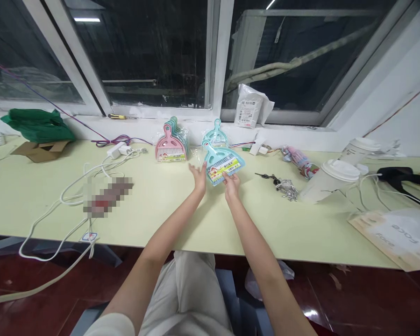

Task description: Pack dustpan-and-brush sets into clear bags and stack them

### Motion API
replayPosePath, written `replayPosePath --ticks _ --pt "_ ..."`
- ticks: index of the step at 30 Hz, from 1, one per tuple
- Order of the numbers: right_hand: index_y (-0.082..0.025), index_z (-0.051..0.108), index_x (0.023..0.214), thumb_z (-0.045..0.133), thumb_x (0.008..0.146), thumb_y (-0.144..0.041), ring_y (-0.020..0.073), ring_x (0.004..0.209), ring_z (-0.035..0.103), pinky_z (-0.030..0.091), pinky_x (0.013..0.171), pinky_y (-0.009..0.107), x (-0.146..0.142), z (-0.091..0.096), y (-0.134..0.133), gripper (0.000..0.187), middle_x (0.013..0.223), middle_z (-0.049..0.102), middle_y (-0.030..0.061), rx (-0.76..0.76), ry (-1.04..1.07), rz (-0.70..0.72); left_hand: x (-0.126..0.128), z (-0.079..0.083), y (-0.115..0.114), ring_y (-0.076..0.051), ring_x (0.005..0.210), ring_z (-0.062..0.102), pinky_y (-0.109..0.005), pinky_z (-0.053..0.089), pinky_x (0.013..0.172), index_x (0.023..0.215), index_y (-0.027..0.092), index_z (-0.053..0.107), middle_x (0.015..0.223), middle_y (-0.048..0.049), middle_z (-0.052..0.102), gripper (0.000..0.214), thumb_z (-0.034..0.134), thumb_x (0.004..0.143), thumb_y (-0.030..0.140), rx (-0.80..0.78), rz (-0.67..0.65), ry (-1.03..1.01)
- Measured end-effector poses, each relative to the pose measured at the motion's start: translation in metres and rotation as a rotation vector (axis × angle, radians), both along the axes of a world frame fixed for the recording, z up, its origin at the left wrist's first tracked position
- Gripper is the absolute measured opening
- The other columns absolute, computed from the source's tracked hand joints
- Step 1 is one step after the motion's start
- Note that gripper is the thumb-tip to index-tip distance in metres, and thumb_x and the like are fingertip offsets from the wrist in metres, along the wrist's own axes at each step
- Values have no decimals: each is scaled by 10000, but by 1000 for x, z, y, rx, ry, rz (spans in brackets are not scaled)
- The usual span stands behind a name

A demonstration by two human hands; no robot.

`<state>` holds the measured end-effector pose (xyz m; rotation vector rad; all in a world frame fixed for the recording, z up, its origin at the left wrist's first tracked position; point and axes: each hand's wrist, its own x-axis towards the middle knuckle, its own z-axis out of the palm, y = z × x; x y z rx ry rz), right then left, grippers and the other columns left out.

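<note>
A teal mini dustpan set (222, 164) in clear wrap with a colourful label lies tilted on the pale green table (160, 210). My right hand (231, 184) pinches its near edge. My left hand (199, 178) touches its left edge with the fingers stretched out. A stack of pink and teal dustpan sets (171, 142) stands just left, against the sill. Another teal dustpan set (216, 135) leans behind the held one.
White cables (90, 177) and a charger lie at left, with a green bag (38, 123) on cardboard. Keys (281, 184), a folded umbrella (299, 161), two lidded cups (331, 179), a black strap and paper bags (399, 235) fill the right. A white packet (250, 109) rests on the sill.
</note>
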<state>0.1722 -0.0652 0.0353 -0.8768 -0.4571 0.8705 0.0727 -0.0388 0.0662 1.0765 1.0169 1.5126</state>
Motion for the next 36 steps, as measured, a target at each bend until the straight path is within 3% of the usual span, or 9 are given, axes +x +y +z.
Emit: replayPosePath --ticks 4,7,11,16,22,25,29,33,36 --pt "-183 617 923 784 579 -246 194 894 692 572 784 324 8 -4 4 388 947 736 47 14 27 -60 14 -22 -12 -271 1145 591 -416 457 985 1266 190 507 1234 -119 622 597 708 776 465 -145 -506 -191" --pt "-193 603 923 766 598 -251 192 901 695 581 779 325 15 -6 6 368 950 735 45 13 15 -103 16 -31 -21 -253 1124 598 -377 471 937 1155 213 583 1192 -101 646 497 740 749 453 -220 -640 -167" --pt "-188 595 915 762 596 -248 192 926 696 581 795 317 13 -10 6 365 963 733 55 -11 -20 -78 7 -26 -10 -243 1139 584 -358 481 908 1138 220 566 1233 -89 624 457 674 790 494 -163 -510 -196" --pt "-184 598 906 768 618 -275 207 917 704 591 801 340 3 -19 10 347 964 733 64 -82 -94 -32 -8 -29 12 -257 1023 622 -390 505 873 1132 184 541 1086 -73 672 506 757 689 302 -122 -475 -75" --pt "-156 640 804 674 778 -353 263 823 720 606 756 445 34 -21 10 201 798 726 120 -381 -478 334 -48 -44 36 -252 946 653 -406 531 837 1127 176 557 1061 -80 687 499 715 654 196 -169 -354 -82" --pt "-193 653 1096 605 805 -280 289 1144 623 502 979 534 52 -21 3 307 1168 680 128 -252 -972 190 -78 -45 48 -242 821 680 -402 562 731 1173 162 548 1047 -96 697 524 665 662 185 -265 -370 -68" --pt "-304 513 1365 641 759 -211 264 1459 252 282 1172 516 50 -22 -2 627 1537 376 11 24 -1546 145 -100 -45 50 -241 732 701 -360 570 646 1224 113 545 1010 -134 714 510 600 728 221 -336 -552 -55" --pt "-310 682 1159 550 871 -270 239 1340 455 330 1122 497 39 -23 2 319 1334 612 7 75 -1624 144 -100 -44 45 -245 802 713 -347 587 686 1238 97 542 1046 -144 711 472 576 790 239 -357 -598 -99" --pt "-289 733 995 472 927 -297 217 1133 612 337 1087 468 38 -24 2 270 1108 731 19 78 -1603 103 -101 -43 45 -242 887 706 -347 594 768 1217 101 557 1093 -144 702 427 576 821 261 -398 -639 -113"
